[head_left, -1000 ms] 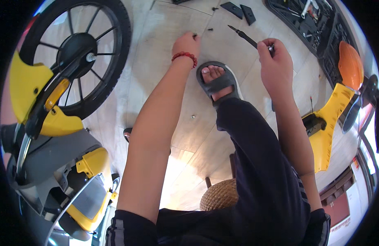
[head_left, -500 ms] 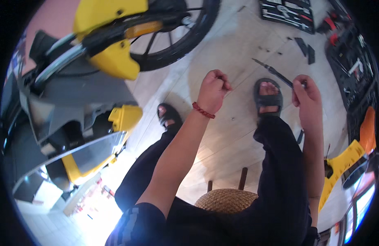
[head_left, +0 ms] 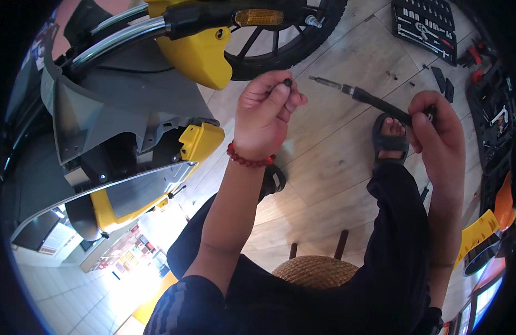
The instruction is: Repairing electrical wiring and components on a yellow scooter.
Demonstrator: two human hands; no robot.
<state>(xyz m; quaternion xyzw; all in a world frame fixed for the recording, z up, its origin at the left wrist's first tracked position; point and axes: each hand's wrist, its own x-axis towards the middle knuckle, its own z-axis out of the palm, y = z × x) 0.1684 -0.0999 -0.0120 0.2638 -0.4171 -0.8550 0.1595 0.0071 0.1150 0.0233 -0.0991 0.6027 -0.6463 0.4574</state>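
Between the thumb and fingers of my left hand (head_left: pixel 262 117) is a small black screw (head_left: pixel 288 82), its round head showing at the fingertips. My right hand (head_left: pixel 441 134) is wrapped round the rear of a black screwdriver (head_left: pixel 375 101). The tool's thin metal bit points left toward the screw, with a gap between them. Part of its handle is hidden by my fingers. Close to my left hand is the yellow and grey front of a motorcycle (head_left: pixel 124 106), with its fork, a yellow panel (head_left: pixel 199 58) and a spoked wheel (head_left: pixel 244 66).
A black socket-set case (head_left: pixel 425 33) lies open at the far right. Beside it are dark strips (head_left: pixel 438 78) and a larger tool case (head_left: pixel 484 111). Small loose parts (head_left: pixel 412 84) lie on the wooden floor. Under me is a woven stool (head_left: pixel 316 271); a yellow part (head_left: pixel 478 237) is at right.
My left hand has moved left and up toward the motorcycle, and the screw now shows in it. My right hand and the screwdriver have shifted slightly. The view has moved, showing more of the bike.
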